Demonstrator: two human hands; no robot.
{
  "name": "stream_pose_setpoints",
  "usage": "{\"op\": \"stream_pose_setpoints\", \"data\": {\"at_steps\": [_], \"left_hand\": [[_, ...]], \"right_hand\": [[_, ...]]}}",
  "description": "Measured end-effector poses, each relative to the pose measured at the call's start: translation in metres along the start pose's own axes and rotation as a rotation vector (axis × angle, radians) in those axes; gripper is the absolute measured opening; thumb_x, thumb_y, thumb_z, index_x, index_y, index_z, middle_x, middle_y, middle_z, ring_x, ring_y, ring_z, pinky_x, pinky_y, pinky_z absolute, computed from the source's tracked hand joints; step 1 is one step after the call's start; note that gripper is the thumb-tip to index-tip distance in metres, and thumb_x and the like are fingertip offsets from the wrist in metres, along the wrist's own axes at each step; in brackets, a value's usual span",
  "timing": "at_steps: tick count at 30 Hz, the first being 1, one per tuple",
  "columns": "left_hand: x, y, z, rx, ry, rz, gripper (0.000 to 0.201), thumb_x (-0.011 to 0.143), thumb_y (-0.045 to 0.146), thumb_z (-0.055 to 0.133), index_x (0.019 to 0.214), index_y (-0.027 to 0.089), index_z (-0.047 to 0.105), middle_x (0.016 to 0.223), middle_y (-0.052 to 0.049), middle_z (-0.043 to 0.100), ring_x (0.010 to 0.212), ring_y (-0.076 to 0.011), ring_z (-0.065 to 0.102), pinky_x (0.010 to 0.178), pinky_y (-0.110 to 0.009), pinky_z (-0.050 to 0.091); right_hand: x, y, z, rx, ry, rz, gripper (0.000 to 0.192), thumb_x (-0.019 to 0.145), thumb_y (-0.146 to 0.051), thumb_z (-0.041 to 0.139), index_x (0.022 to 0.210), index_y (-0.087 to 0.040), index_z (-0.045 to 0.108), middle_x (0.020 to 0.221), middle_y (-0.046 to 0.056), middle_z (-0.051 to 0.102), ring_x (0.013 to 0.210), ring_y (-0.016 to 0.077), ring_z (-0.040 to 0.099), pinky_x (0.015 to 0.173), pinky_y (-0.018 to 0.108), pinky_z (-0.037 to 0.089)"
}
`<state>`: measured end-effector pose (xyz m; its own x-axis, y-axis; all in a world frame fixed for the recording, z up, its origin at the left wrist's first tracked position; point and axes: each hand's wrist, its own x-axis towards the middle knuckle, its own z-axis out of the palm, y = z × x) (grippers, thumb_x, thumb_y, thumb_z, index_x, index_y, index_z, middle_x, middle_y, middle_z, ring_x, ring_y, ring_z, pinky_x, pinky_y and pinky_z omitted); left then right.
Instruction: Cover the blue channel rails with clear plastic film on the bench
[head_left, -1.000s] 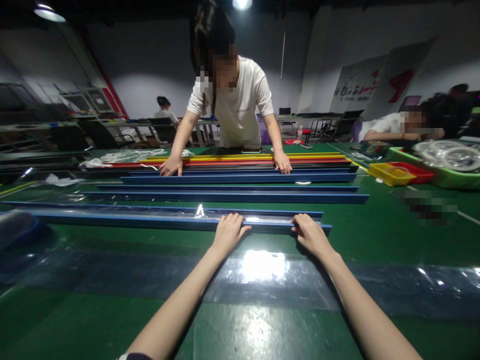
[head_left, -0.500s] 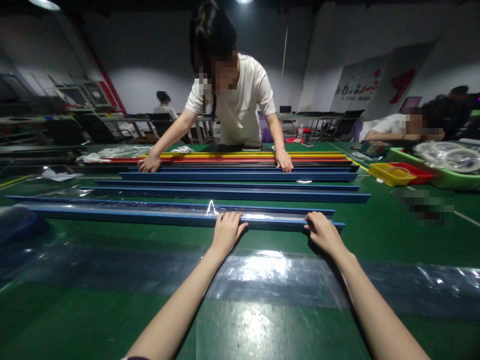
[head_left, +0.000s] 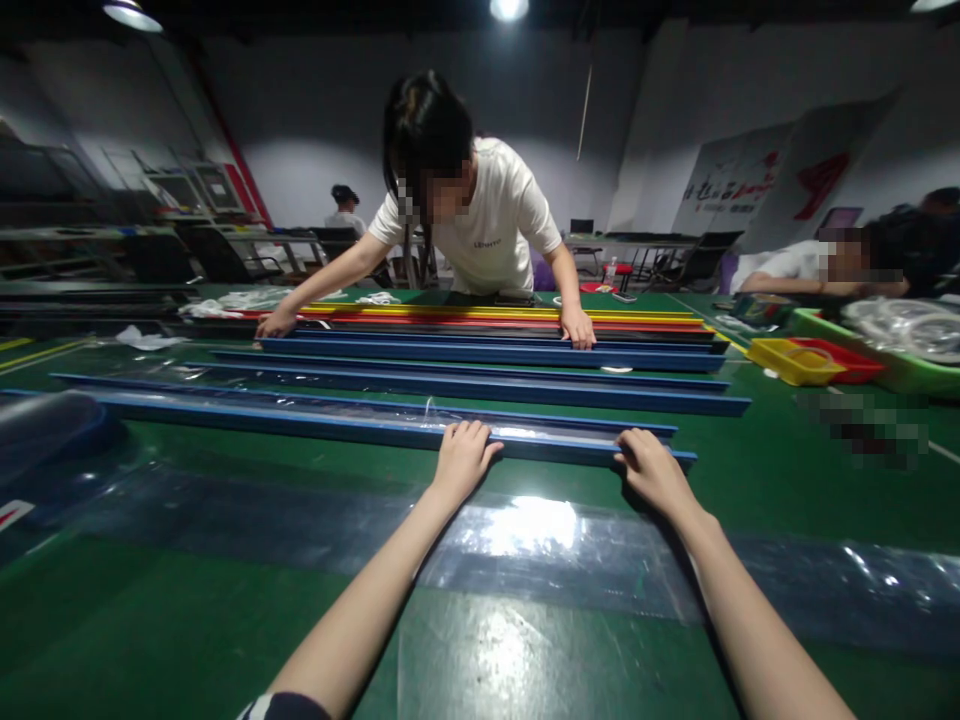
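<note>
The nearest long blue strip [head_left: 559, 451] runs across the table in front of me, with a parallel blue edge behind it and clear plastic film between them. My left hand [head_left: 466, 459] is closed over its near edge, fingers curled on top and thumb pointing right. Close to the strip's right end, my right hand [head_left: 651, 468] grips the same edge with bent fingers; some fingertips are hidden. A wide band of clear plastic film [head_left: 345, 535] lies flat beneath my forearms.
Across the table, a person in a white shirt [head_left: 499, 215] leans over more blue strips [head_left: 480, 350], with yellow, red and black strips behind. Yellow and red trays [head_left: 795, 362] and a green bin [head_left: 907, 370] stand at right. A blue roll [head_left: 67, 440] sits at left.
My view has tilted up and shifted slightly left. The co-worker's hand on the left has slid outward along the strips. My hands keep their places on the near blue strip.
</note>
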<state>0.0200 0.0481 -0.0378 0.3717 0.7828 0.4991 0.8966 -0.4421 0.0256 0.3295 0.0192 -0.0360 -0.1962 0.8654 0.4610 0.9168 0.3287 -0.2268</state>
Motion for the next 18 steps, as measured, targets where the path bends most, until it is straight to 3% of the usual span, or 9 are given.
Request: {"op": "stream_pose_setpoints", "data": {"at_steps": [13,18], "left_hand": [[-0.001,0.002,0.002,0.007,-0.001,-0.012,0.026,0.089,0.04,0.039,0.082,0.019,0.053,0.083,-0.006,0.058,0.085,-0.0214,0.049,0.079,-0.036,0.031],[-0.001,0.002,0.003,0.016,0.008,-0.014,0.026,0.089,0.04,0.039,0.081,0.019,0.052,0.083,-0.006,0.058,0.085,-0.0216,0.048,0.08,-0.036,0.031]], "right_hand": [[0.0,0.004,0.005,-0.031,0.004,-0.024,0.01,0.075,-0.017,0.044,0.082,-0.021,0.05,0.082,0.006,0.056,0.081,0.0202,0.049,0.069,0.03,0.038],[0.004,-0.011,0.006,-0.166,-0.022,-0.034,0.012,0.078,-0.028,0.047,0.084,-0.02,0.053,0.084,0.007,0.057,0.083,0.0221,0.048,0.068,0.032,0.035]]}}
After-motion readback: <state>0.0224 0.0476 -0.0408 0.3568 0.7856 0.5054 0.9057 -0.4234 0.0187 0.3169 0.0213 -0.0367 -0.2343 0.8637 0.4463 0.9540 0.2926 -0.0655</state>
